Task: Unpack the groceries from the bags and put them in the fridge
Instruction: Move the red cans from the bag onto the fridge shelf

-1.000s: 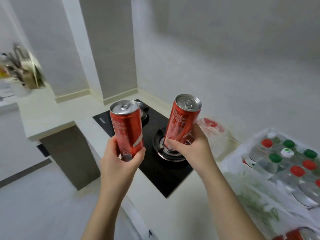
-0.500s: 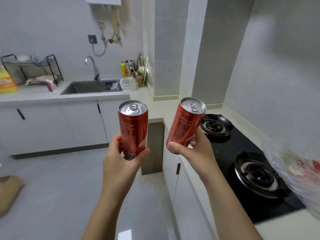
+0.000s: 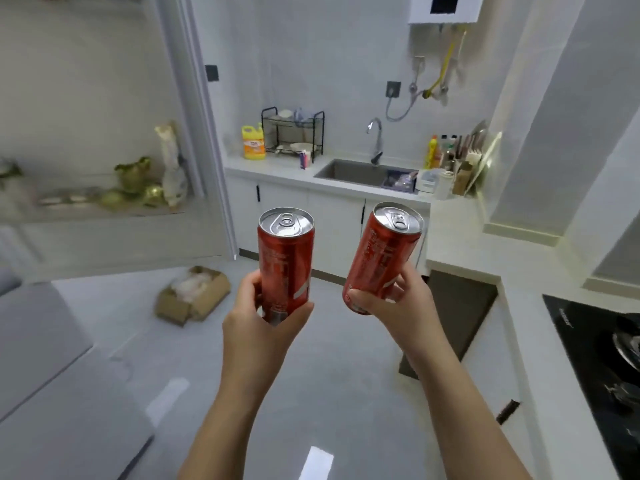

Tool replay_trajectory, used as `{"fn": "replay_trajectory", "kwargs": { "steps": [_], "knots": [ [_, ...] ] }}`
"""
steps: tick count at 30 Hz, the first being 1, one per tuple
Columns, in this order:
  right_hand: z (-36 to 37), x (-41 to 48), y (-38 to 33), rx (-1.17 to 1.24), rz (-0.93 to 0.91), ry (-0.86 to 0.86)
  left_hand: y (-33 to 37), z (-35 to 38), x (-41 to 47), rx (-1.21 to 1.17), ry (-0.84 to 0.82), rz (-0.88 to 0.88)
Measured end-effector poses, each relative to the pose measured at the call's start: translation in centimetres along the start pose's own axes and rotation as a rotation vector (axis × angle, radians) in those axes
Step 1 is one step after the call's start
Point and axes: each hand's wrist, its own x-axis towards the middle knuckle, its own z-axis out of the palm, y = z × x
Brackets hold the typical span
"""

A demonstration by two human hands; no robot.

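Kitchen seen from head height. An open fridge (image 3: 104, 220) fills the left side; its shelf holds what may be leafy greens, blurred. A sink (image 3: 360, 173) sits in the back counter, and a cardboard box (image 3: 192, 296) lies on the floor. In front, over the floor, the left hand (image 3: 263, 337) curls its fingers around an upright red can (image 3: 285, 268). The right hand (image 3: 391, 306) grasps a second red can (image 3: 382, 254), top leaning right. The cans are apart.

The left hand (image 3: 263, 327) is holding the left can (image 3: 285, 268) upright. Beside it, apart, the right hand (image 3: 391, 303) is holding the right can (image 3: 381, 258), top leaning right. The fridge (image 3: 86, 98) is standing open at left, a cardboard box (image 3: 194, 296) lying on the floor near it. Behind, a dish rack (image 3: 292, 133) is sitting left of the sink (image 3: 360, 171).
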Motion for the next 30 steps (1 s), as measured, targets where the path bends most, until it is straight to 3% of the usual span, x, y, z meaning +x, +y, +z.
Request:
{"fn": "replay_trajectory", "kwargs": {
  "steps": [10,14,30],
  "knots": [
    [6.5,2.1,-2.6,0.207,-0.117,-0.523,2.0,-5.0,-5.1,0.121,0.566,-0.087],
    [8.3,1.0,-3.7,0.262,-0.172,-0.654,3.1,-6.2,-7.9,0.176,0.729,-0.093],
    [15.7,-4.4,-13.2,0.427,-0.384,-0.945,10.2,-14.3,-12.3,0.361,0.973,0.025]
  ]
}}
